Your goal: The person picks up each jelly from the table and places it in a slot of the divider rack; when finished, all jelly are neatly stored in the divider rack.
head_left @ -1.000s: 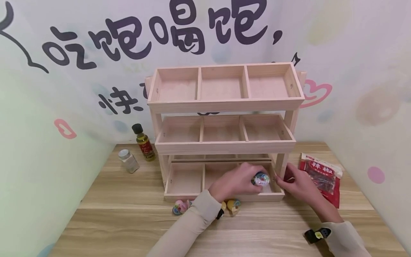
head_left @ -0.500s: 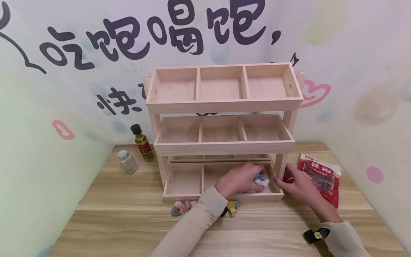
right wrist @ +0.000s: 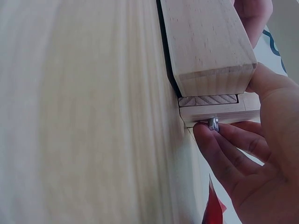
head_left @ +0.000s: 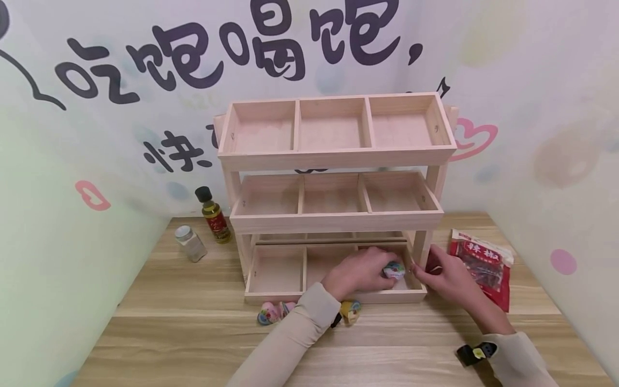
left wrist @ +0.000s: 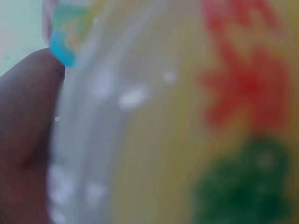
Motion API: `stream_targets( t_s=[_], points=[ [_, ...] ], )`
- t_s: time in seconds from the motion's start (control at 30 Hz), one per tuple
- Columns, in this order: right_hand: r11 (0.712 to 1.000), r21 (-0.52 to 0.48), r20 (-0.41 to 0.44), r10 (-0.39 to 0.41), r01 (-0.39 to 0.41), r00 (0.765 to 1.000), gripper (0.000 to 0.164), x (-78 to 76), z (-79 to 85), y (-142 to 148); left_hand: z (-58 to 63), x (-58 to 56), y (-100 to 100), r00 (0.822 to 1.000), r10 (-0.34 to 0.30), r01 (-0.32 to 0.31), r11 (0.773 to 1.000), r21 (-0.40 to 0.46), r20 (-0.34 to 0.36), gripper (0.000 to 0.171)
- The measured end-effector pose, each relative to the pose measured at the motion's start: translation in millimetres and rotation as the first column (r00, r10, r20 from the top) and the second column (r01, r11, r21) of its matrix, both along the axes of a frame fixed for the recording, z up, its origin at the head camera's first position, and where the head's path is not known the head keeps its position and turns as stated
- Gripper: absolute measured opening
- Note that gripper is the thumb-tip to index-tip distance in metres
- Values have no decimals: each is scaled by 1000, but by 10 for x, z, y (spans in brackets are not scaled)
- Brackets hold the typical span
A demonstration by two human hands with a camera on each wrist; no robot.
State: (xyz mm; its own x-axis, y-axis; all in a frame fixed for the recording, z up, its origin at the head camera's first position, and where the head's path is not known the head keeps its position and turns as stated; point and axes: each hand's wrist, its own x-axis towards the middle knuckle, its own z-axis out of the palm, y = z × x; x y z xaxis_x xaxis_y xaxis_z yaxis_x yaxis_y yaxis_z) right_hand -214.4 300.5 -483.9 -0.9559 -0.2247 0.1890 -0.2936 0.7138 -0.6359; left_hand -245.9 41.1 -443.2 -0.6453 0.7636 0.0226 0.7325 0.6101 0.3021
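A three-tier wooden shelf [head_left: 333,162] stands on the table, each tray split into three compartments. My left hand [head_left: 360,273] reaches into the bottom tray's right compartment, its fingers around a small jelly cup [head_left: 394,270] with a printed shiny lid. The lid tilts toward the head camera. My right hand [head_left: 450,273] grips the bottom tray's right end beside the post [right wrist: 210,42]. In the right wrist view its fingertips sit at a small metal bolt [right wrist: 213,124]. A blurred yellow wrapper [left wrist: 154,140] with red and green print nearly fills the left wrist view.
Pink jelly cups [head_left: 268,313] and a yellow one [head_left: 351,310] lie before the shelf, partly behind the left sleeve. At left stand a bottle of oil [head_left: 216,222] and a tilted white-capped jar [head_left: 191,244]. A red bag of dried chillies [head_left: 485,269] lies at right.
My left hand has moved slightly right and forward, lowering the jelly cup into the right compartment, then stays nearly still. My right hand keeps its place at the tray's end.
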Motion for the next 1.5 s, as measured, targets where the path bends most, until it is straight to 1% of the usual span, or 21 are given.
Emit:
stream_targets(
  t_s=[0.17,0.3,0.67,1.03,1.2,1.4,1.5],
  points=[
    [1000,8,-10,-3,3,1000,58,-6,11,-1,-14,-9,-28,999,2,-3,1000,30,32,33],
    [1000,7,-16,0,0,1000,58,-8,13,-1,-10,-10,-43,999,6,-7,999,45,40,32],
    [1000,10,-10,2,-2,1000,60,-21,22,-9,-8,-14,-76,999,-1,-1,998,56,36,34],
    [1000,8,1,-2,2,1000,60,-18,22,-16,5,-11,-82,1000,-10,9,999,33,23,38],
    [1000,11,1,-5,5,1000,60,-21,-4,-11,28,43,-144,1000,2,-5,996,93,28,41],
    [1000,16,10,-12,12,1000,62,-11,-25,-5,125,178,-285,994,83,-92,985,143,67,46],
    [1000,10,8,-12,12,1000,62,-1,-20,-4,146,245,-358,995,96,-102,978,182,41,45]
  ],
)
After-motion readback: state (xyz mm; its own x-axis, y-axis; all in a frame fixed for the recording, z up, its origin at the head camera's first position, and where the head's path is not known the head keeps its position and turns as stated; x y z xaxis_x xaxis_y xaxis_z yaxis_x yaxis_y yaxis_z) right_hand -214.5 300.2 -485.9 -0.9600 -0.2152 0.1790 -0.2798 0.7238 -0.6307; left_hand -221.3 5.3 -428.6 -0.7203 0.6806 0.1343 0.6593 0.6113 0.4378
